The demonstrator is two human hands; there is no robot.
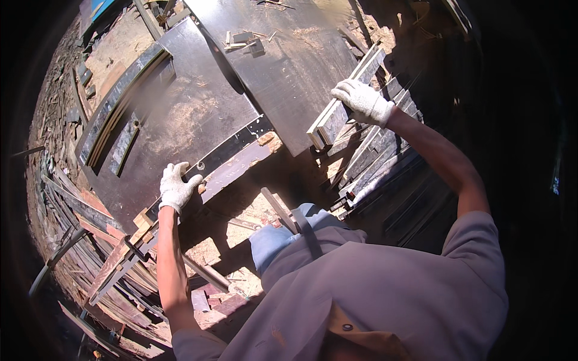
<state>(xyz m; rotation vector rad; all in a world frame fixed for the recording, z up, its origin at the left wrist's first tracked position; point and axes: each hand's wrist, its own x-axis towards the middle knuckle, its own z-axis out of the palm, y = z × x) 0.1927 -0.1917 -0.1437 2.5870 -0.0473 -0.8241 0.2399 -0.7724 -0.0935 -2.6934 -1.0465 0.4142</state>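
My left hand (177,186), in a white knitted glove, rests at the near edge of the metal tabletop (198,81). Its thumb stands apart from the fingers, beside the left end of a long dark strip (232,144) fixed along that edge; nothing shows in its grasp. To the right, my right hand (364,102), gloved alike, has its fingers curled over a few narrow plywood strips (330,123). These lie side by side along the tabletop's right edge, their pale layered edges facing up. My palm hides part of them.
More plywood strips (114,114) lie at the tabletop's left. A dark slot (226,63) runs across the metal. Small offcuts (244,41) and sawdust are scattered on top. Stacked boards (385,144) stand below my right arm; scrap wood (108,265) heaps up at the left.
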